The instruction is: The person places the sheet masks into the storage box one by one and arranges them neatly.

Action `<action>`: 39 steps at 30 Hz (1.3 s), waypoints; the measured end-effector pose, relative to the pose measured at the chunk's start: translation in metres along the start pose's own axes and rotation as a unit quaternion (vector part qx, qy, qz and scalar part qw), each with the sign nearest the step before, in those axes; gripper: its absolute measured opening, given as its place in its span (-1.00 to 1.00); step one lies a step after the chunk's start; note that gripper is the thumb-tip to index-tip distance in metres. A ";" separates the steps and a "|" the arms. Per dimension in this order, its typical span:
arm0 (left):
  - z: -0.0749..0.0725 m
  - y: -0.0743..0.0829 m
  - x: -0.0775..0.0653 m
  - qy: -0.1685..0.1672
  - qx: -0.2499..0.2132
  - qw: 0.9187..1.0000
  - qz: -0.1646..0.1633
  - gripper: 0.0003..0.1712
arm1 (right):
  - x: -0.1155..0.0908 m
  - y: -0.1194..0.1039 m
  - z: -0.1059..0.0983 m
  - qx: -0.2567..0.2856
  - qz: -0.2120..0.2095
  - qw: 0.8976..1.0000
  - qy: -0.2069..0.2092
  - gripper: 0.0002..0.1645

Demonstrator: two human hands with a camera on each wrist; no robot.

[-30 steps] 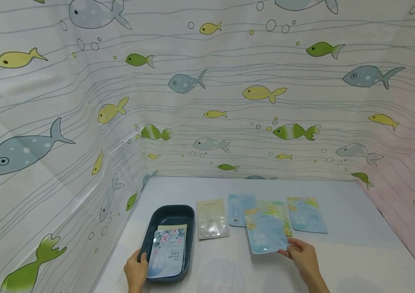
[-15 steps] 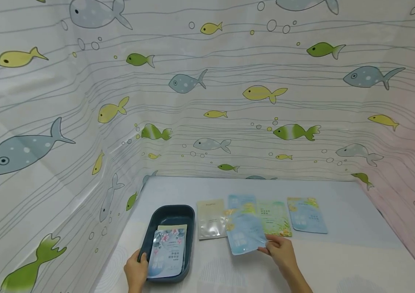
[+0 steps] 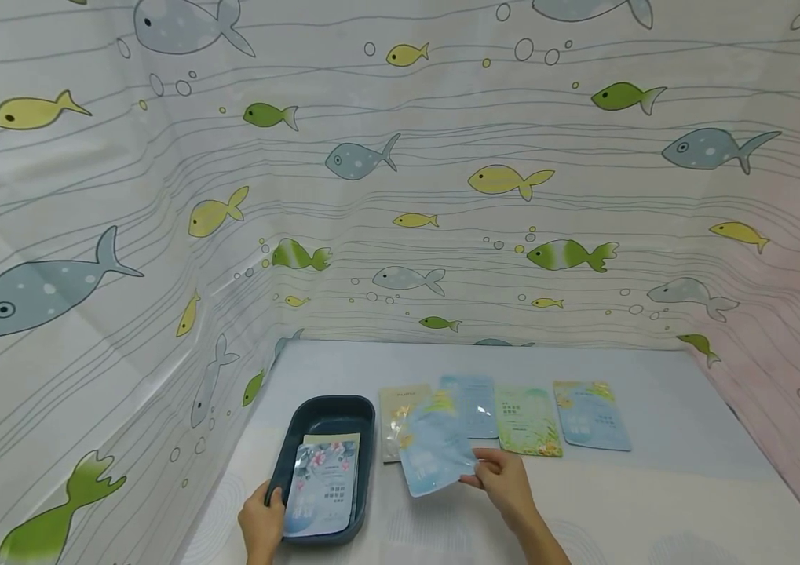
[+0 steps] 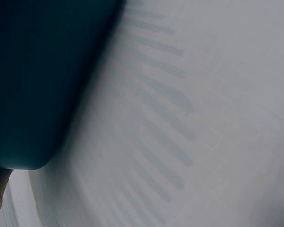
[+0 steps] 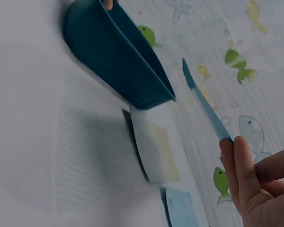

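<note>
A yellow-topped blue packet [image 3: 435,451] is pinched at its 4 o'clock corner by the right hand [image 3: 509,482] and is held above the tabletop [image 3: 689,494], at 3 o'clock from a dark tray [image 3: 369,471]. The tray's 8 o'clock rim is gripped by the left hand [image 3: 263,522]. A floral packet [image 3: 322,490] is laid over others toward the tray's 6 o'clock end. Seen at 2 o'clock from the tray, a beige packet [image 3: 390,428] is partly hidden behind the held one. Farther toward 3 o'clock, a pale-blue packet [image 3: 480,412], a green packet [image 3: 530,424] and a blue-and-yellow packet [image 3: 592,420] are spread.
</note>
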State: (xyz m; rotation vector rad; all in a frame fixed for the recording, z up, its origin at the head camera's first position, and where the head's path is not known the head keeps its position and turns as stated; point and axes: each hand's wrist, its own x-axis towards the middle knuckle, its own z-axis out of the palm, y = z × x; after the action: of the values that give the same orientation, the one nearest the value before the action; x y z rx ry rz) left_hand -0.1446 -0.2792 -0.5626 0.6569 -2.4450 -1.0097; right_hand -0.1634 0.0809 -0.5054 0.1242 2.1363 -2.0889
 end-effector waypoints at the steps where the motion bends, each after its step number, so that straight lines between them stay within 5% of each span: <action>1: 0.000 0.000 0.000 -0.002 0.001 1.000 -0.001 -0.73 | 0.000 -0.001 0.004 0.003 -0.003 1.000 -0.006 -0.59; 11: 0.000 0.000 0.000 -0.003 0.001 1.000 -0.008 -0.73 | 0.000 -0.004 0.048 0.021 -0.018 0.998 -0.057 -0.62; 30: 0.001 -0.001 0.001 0.009 -0.001 1.000 0.009 -0.75 | 0.011 0.006 0.124 -0.040 -0.057 0.997 -0.038 -0.62; 39: 0.001 -0.001 0.000 0.013 -0.008 1.000 0.020 -0.76 | 0.012 0.010 0.147 -0.088 -0.116 0.987 -0.063 -0.72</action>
State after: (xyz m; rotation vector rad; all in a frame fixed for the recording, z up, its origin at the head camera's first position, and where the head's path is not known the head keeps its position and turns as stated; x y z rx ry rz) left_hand -0.1450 -0.2790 -0.5636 0.6083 -2.4150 -0.9982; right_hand -0.1660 -0.0664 -0.5199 -0.2823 2.3403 -1.9470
